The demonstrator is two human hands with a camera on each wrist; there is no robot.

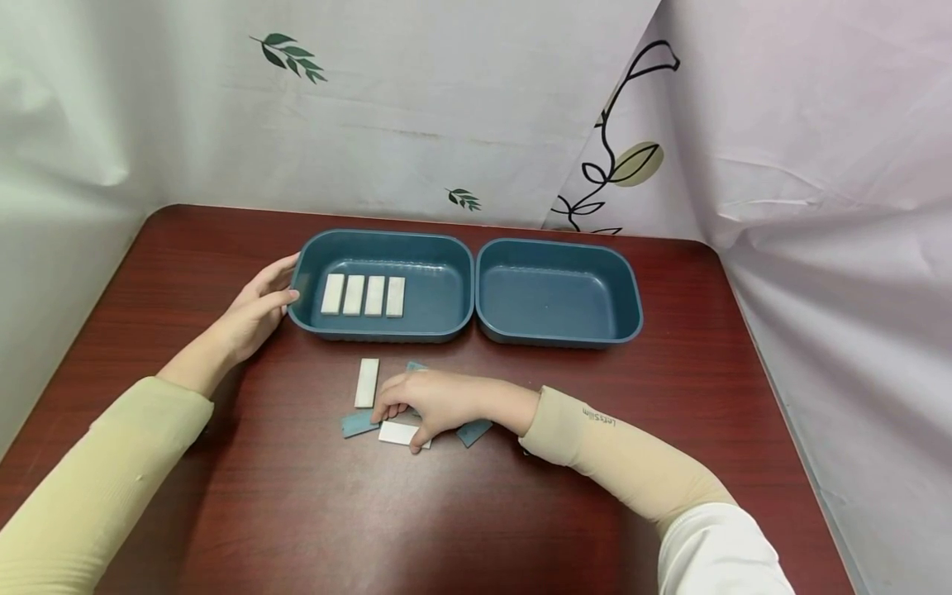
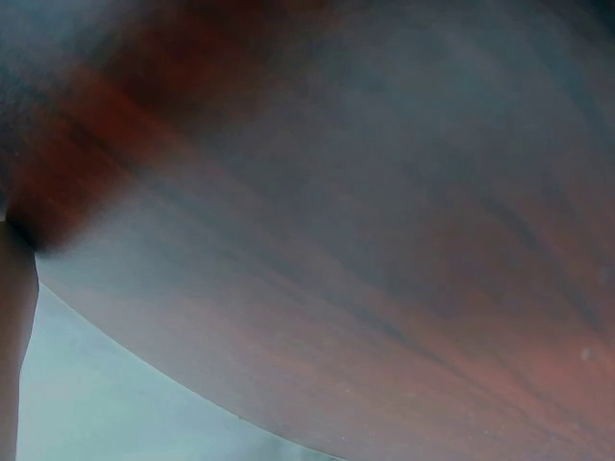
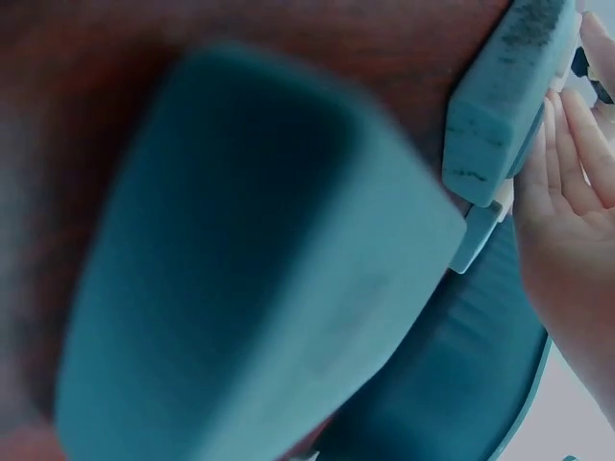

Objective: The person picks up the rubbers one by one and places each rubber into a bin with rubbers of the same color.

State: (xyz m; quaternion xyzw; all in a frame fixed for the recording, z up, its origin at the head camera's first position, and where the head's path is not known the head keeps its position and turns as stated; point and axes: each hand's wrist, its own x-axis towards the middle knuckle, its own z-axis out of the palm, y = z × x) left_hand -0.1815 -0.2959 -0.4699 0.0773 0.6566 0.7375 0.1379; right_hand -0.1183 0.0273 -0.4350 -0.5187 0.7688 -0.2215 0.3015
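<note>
My left hand [image 1: 260, 310] rests against the left end of a blue bin [image 1: 439, 310], thumb at its rim. Several white domino-shaped blocks [image 1: 354, 295] stand in a row inside. In front of the bin, my right hand [image 1: 442, 401] pinches a white block [image 1: 394, 432] lying on the table, thumb at the near side. Beside the fingers lies a blue block [image 1: 357, 425], with another white block [image 1: 365, 383] just behind it. Another blue block [image 1: 473, 432] lies under the right wrist, close up in the right wrist view. A further blue block [image 1: 416, 365] is mostly hidden behind the hand.
A second blue bin [image 1: 632, 318] stands against the first one's right side, with nothing in it. Both sit toward the back of the dark red table [image 1: 312, 529]. A printed white curtain [image 1: 446, 99] hangs behind and at the sides. The left wrist view is mostly blurred tabletop.
</note>
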